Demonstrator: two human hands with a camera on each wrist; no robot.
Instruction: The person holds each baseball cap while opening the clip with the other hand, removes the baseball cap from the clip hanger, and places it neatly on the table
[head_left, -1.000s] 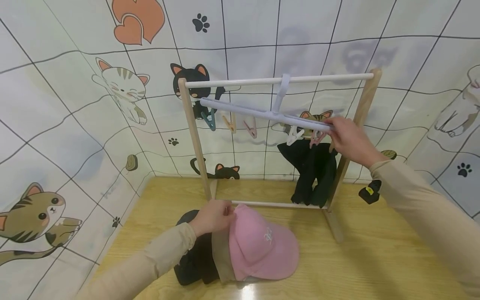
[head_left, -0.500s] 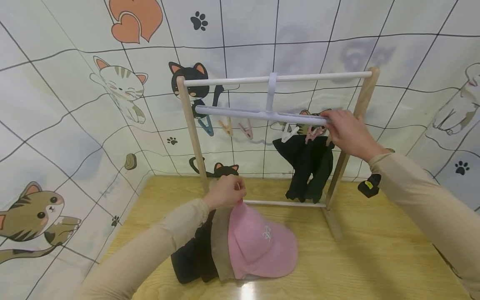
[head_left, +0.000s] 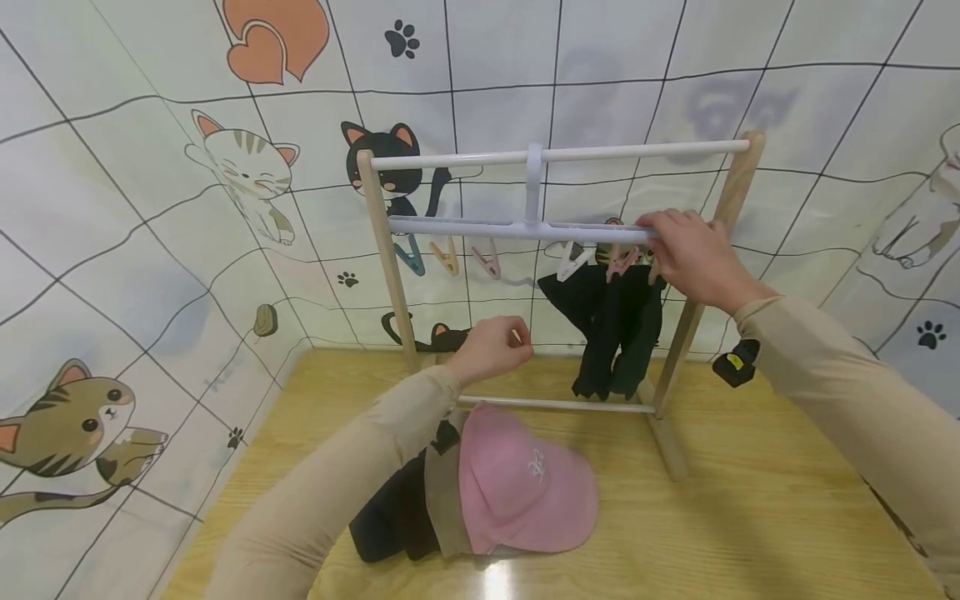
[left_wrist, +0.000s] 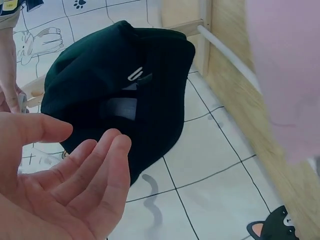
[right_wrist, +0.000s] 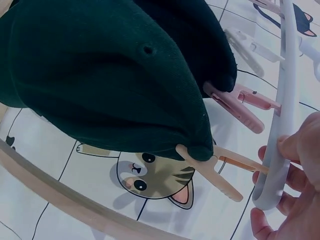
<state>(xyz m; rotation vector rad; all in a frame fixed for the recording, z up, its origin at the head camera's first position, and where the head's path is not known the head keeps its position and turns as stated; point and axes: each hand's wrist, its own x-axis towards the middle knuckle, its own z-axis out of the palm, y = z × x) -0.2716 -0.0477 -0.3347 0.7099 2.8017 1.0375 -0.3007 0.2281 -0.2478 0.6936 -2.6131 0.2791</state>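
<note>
My right hand (head_left: 693,258) grips the right end of a pale lavender clip hanger (head_left: 457,226), its fingers wrapped round the bar in the right wrist view. The hook sits over the rack's top rail. From the hanger's right half hang dark caps; a peach clothespin (right_wrist: 215,172) pinches the green cap (right_wrist: 100,80), and a pink clothespin (right_wrist: 240,102) pinches the darker one behind. My left hand (head_left: 491,348) hovers above the pink cap (head_left: 517,487), fingers loosely bent with nothing between them. The pink cap lies on the table, nested over a tan cap (head_left: 444,492) and darker caps.
The rack has wooden side posts (head_left: 390,267) and a white lower bar (head_left: 555,406). Blue (head_left: 409,255), peach and pink clothespins dangle from the hanger's left half. A cat-print sheet (head_left: 225,333) stands behind and to the sides of the wooden table (head_left: 750,517).
My left hand has left the pink cap and moved up and right. With my right hand still gripping its end, the hanger has slid left along the rail and levelled out.
</note>
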